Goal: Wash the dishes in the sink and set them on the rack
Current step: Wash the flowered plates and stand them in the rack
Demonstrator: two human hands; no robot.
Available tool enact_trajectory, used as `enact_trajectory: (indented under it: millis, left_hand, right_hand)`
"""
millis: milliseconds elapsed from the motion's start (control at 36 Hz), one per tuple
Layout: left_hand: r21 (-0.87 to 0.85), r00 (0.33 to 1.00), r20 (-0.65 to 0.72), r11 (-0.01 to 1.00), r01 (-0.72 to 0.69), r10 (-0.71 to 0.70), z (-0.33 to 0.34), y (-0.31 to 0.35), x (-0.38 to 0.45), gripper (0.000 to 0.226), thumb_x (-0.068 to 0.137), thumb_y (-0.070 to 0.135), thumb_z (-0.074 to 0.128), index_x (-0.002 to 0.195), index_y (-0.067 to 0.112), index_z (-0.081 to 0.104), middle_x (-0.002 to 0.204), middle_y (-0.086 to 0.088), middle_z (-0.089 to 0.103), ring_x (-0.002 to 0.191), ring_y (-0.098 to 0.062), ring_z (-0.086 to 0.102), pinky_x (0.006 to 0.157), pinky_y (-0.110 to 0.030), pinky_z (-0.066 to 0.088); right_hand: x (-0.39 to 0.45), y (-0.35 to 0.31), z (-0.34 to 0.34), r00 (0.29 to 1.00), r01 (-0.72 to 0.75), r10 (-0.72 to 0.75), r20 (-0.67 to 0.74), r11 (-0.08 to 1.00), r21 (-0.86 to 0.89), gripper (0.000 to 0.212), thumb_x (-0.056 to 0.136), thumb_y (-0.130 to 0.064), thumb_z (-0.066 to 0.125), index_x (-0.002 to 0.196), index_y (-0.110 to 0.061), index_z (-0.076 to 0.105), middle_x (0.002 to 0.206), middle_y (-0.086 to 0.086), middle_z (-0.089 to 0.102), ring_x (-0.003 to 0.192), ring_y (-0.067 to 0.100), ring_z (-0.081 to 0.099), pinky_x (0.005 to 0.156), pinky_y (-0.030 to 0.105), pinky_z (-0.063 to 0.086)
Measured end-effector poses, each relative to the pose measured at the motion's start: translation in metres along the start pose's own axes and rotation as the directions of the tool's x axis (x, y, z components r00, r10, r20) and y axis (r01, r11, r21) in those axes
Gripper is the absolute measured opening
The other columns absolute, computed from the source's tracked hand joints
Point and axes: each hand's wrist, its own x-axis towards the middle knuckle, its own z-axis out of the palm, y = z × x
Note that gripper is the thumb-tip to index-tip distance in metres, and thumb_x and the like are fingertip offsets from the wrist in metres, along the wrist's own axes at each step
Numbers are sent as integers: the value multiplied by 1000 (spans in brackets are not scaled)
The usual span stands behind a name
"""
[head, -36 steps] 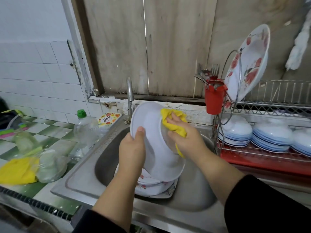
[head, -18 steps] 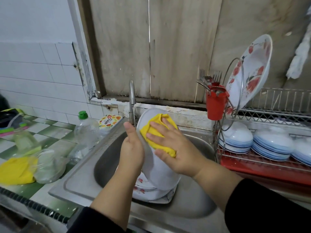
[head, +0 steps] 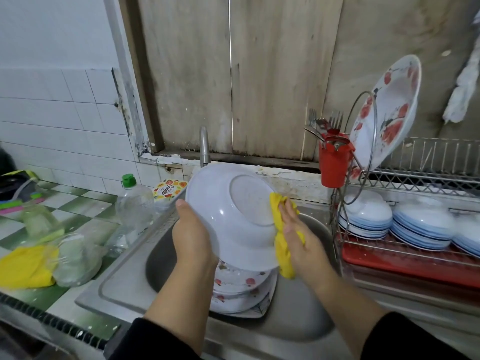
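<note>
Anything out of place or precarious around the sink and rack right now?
One thing: the big flowered plate stands steeply tilted against the wire loop at the rack's top corner, looking loosely propped. The bottle and stacked bowls look settled.

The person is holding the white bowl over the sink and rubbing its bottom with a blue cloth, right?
Almost. The cloth is yellow, not blue, as the head view shows. The rest holds: the left hand grips the white bowl over the sink, and the right hand presses the cloth against the bowl's underside.
</note>
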Motion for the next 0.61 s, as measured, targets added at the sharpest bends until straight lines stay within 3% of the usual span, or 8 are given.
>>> enact_trajectory:
  millis: [56, 139, 250, 389, 444, 472, 556, 611]
  left_hand:
    - [-19, 1000, -26, 1000, 12, -13, 3, -2, 0, 54, 100, 47, 31, 133, 8, 48, 109, -1, 50, 92, -15, 44, 83, -24, 32]
    - [38, 1000, -24, 999, -16, 17, 9, -8, -3, 46, 101, 47, 27, 118, 14, 53, 94, -2, 47, 93, -18, 44, 83, -26, 33]
    - [204, 984, 98, 965, -164, 146, 12, -16, -7, 49, 103, 42, 21, 81, 10, 51, 71, 4, 46, 85, -18, 45, 77, -25, 31]
    - [311, 942, 237, 900, -307, 239, 9, -14, -11, 65, 101, 45, 15, 125, 1, 57, 90, -2, 61, 108, -23, 51, 76, -20, 29]
    - [354, 906, 335, 857, -374, 257, 7, -11, -9, 63, 101, 44, 16, 132, 4, 52, 122, -10, 60, 125, -22, 45, 88, -20, 28]
    - [373, 883, 385, 829, -416, 270, 6, -9, -7, 60, 101, 42, 17, 130, 4, 54, 120, -9, 59, 121, -18, 47, 83, -16, 27]
    - [435, 810, 527, 737, -518, 258, 5, 3, 1, 47, 100, 38, 32, 89, 10, 67, 85, -2, 60, 89, -17, 51, 66, -26, 30]
    - [448, 793, 557, 715, -537, 247, 2, 10, 6, 38, 96, 38, 46, 68, 17, 59, 71, -2, 59, 77, -23, 54, 67, -35, 39]
  right_hand:
    - [-11, 6, 8, 984, 174, -168, 52, 970, -171, 40, 94, -57, 37, 134, -50, 37, 152, -19, 18, 146, 15, 14, 114, 13, 13]
    - [-13, 12, 14, 903, 429, -359, 236, 785, -446, 46, 99, -52, 24, 145, -49, 20, 159, -13, 8, 146, 30, 10, 119, 33, 10]
    - [4, -9, 19, 827, 560, -374, 420, 619, -551, 48, 98, -48, 22, 145, -38, 27, 157, -10, 7, 145, 31, 5, 112, 55, 16]
    - [46, -59, 17, 885, 418, -154, 439, 676, -606, 69, 78, -57, 8, 144, -39, 3, 154, -18, -8, 143, 15, -19, 117, 50, -2]
    - [63, -70, 14, 870, 462, -166, 464, 603, -650, 77, 74, -56, 6, 148, -37, 11, 159, -12, 0, 146, 18, -13, 117, 49, -5]
    - [72, -72, 13, 857, 487, -177, 483, 586, -648, 77, 74, -55, 8, 148, -36, 21, 159, -8, 11, 147, 20, -5, 117, 48, -4]
    - [94, -73, 10, 830, 519, -226, 509, 648, -558, 66, 78, -49, 21, 130, -25, 55, 131, 1, 52, 130, 27, 36, 114, 48, 19]
    - [109, -70, 6, 875, 423, -174, 452, 729, -538, 67, 74, -50, 24, 122, -19, 59, 121, 4, 57, 116, 23, 42, 108, 36, 27]
